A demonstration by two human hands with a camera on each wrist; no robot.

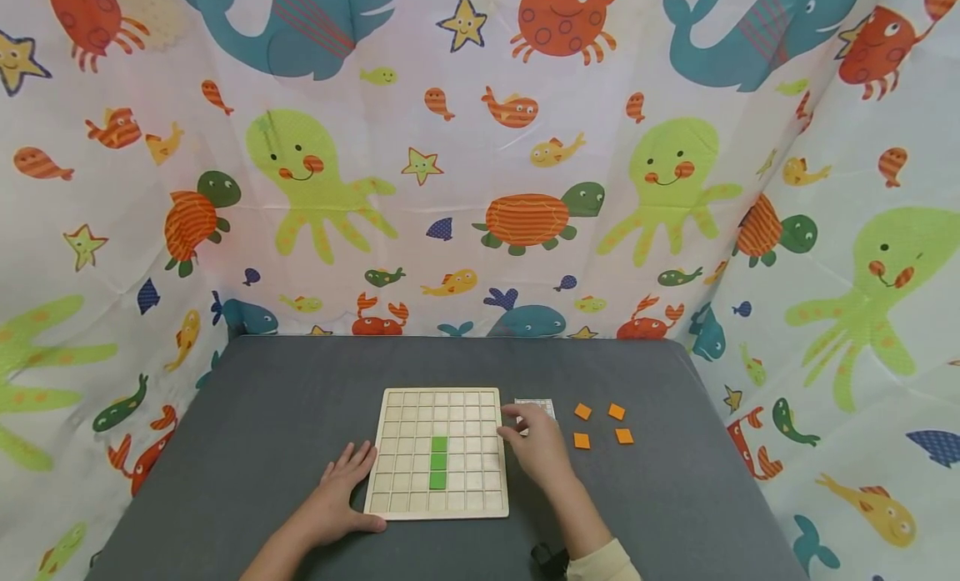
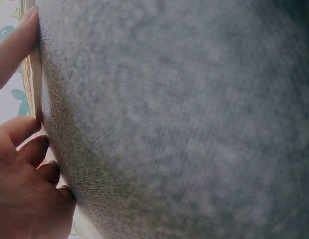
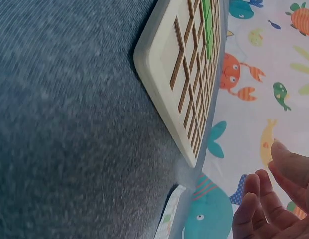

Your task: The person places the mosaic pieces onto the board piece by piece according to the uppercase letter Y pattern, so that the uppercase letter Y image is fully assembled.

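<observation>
A pale wooden grid board [image 1: 405, 456] lies on the grey table, with three green square tiles [image 1: 438, 462] in a column near its middle. My left hand [image 1: 341, 493] touches its left side, fingers spread along the edge and thumb at the near corner; the left wrist view shows that thumb [image 2: 22, 42] against the board's side. By the opposite edge is my right hand [image 1: 542, 448], thumb and index apart with nothing visible between them. In the right wrist view the right hand [image 3: 276, 204] has its other fingers loosely curled. Partly hidden behind it is a small white gridded card [image 1: 542, 406].
Several orange square tiles [image 1: 581, 440] lie spaced apart to the right of the card. A dark strap [image 1: 550, 560] shows by the right sleeve [image 1: 606, 563]. Curtains [image 1: 465, 289] printed with sea animals surround the grey table [image 1: 300, 398] at the back and sides.
</observation>
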